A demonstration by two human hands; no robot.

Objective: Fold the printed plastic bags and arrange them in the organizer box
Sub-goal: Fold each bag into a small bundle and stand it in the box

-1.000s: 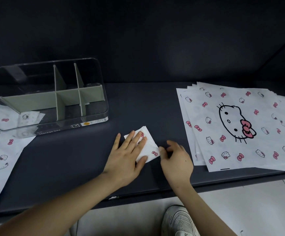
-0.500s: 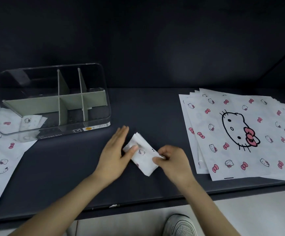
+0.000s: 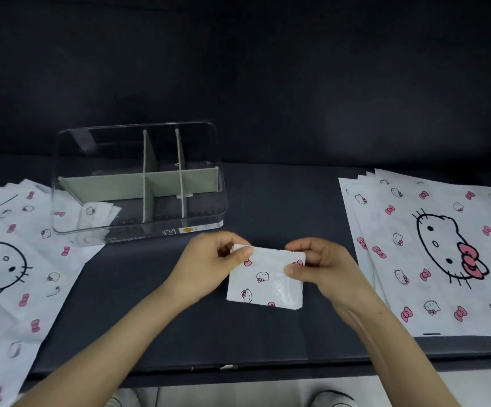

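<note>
Our left hand (image 3: 209, 262) pinches the folded bag (image 3: 264, 284) at its far-left corner, and our right hand (image 3: 323, 265) pinches the far-right corner. The bag spans between them over the dark table (image 3: 267, 201). The organizer box (image 3: 150, 227) sits far-left of the hands. Flat bags (image 3: 444, 254) are stacked to the right.

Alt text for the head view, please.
Left hand and right hand pinch the top corners of a folded printed bag over a dark table. Behind, the clear organizer box holds one stored bag; a left stack and right stack of flat bags flank them.
</note>
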